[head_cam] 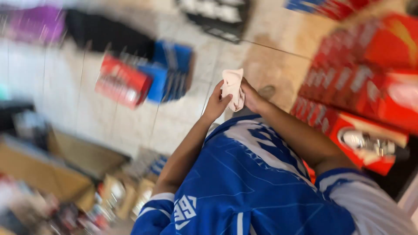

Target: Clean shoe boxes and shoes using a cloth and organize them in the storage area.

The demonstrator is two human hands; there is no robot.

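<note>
Holding pale cloth [232, 88] between left hand [216, 104] and right hand [251, 98], above tiled floor [183, 117].

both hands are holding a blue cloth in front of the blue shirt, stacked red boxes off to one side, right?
Not quite: the head view shows the cloth is pale pinkish white, not blue. The left hand and right hand do hold it before the blue shirt, red boxes beside.

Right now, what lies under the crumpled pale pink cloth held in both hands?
Below the crumpled pale pink cloth, between left hand and right hand, is beige tiled floor. What the cloth wraps is hidden.
</note>
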